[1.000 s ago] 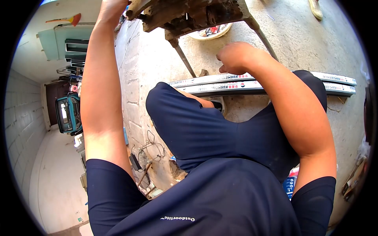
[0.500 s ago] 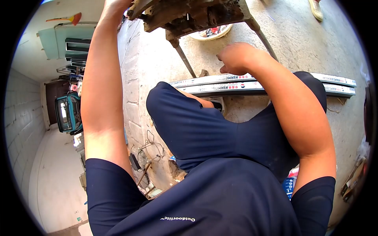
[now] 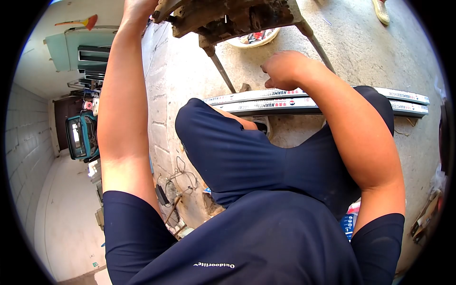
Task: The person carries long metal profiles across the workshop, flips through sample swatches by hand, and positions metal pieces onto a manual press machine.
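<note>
A dark, worn stand (image 3: pixel 237 23) with thin metal legs fills the top middle of the head view. My left hand (image 3: pixel 139 8) is at the upper edge, beside the stand's left end; its fingers are cut off by the frame, so what it may hold is hidden. Below the stand, my right hand (image 3: pixel 284 70) hangs over the floor with its fingers curled down; what they hold, if anything, cannot be made out. Just beneath it lie long white-wrapped bars (image 3: pixel 266 105) with printed lettering, across the floor in front of my legs.
Behind the stand sits a round pale basin (image 3: pixel 256 40) with small items. A person's shoe (image 3: pixel 381 12) is at the top right. Tangled cable (image 3: pixel 183 179) lies left of my knee. A teal vehicle (image 3: pixel 81 137) stands far left, and a blue package (image 3: pixel 348 225) is by my right side.
</note>
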A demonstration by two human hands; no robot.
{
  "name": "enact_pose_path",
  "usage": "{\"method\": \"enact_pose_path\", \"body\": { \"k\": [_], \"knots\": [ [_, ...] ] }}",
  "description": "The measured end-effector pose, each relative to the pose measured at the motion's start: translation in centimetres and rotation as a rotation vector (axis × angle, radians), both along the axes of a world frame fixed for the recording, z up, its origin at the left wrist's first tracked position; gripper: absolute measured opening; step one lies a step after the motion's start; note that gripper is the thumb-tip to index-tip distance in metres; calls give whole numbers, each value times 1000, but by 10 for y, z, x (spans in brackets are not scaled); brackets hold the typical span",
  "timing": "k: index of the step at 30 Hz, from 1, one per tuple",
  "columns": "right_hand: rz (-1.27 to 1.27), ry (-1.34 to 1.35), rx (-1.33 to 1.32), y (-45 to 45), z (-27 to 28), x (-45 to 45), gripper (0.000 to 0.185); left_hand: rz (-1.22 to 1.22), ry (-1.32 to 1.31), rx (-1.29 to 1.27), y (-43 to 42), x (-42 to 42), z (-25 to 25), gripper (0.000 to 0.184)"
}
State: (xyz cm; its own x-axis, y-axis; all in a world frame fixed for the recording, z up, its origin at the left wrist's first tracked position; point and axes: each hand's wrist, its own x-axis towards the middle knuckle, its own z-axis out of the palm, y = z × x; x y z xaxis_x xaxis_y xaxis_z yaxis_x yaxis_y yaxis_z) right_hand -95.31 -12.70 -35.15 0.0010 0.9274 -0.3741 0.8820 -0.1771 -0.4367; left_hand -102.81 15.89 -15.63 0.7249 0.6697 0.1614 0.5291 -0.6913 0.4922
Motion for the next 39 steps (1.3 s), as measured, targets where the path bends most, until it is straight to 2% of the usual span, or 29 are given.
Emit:
{"method": "enact_pose_path", "body": {
  "k": [5, 8, 11, 14, 17, 20, 23, 26, 27, 28, 30, 33, 36, 37, 39],
  "knots": [
    [20, 1, -40, 1, 3, 0, 41, -203, -112, 17, 4, -4, -10, 34],
    [33, 3, -53, 1, 5, 1, 44, -93, -48, -173, -8, -2, 2, 28],
    [32, 3, -53, 2, 5, 0, 44, 12, -38, 1, -6, -1, -1, 28],
    [32, 9, -57, 3, 4, -1, 44, 52, -17, -59, -3, -2, -3, 32],
    [27, 8, -40, 2, 2, 0, 43, 31, -112, 69, -12, 2, -11, 32],
    [11, 7, -38, 1, 3, 0, 42, 67, -85, 86, -20, 3, -10, 30],
    [7, 11, -78, 2, 2, 3, 46, 33, -83, -41, -18, 2, -6, 30],
    [9, 0, -89, 1, -2, 5, 47, 49, -277, 14, -24, -4, -6, 31],
    [26, -9, -108, 1, -5, 5, 47, -48, -416, 263, 9, -13, -16, 32],
    [39, -21, -128, 0, -6, 7, 48, 56, -495, 194, -24, -23, -10, 31],
    [36, -26, -148, -6, -6, 10, 49, -18, -717, 79, -51, -42, -18, 29],
    [28, -28, -181, -11, -13, 11, 50, 31, -824, -55, -37, -75, -37, 35],
    [36, -33, -221, -16, -30, 10, 50, 246, -1062, -292, -76, -94, -57, 26],
    [39, -37, -244, -19, -35, 8, 50, 219, -1146, -345, -74, -103, -68, 27],
    [48, -43, -279, -25, -45, 6, 49, 354, -1229, -398, -74, -118, -89, 26]
  ]
}}
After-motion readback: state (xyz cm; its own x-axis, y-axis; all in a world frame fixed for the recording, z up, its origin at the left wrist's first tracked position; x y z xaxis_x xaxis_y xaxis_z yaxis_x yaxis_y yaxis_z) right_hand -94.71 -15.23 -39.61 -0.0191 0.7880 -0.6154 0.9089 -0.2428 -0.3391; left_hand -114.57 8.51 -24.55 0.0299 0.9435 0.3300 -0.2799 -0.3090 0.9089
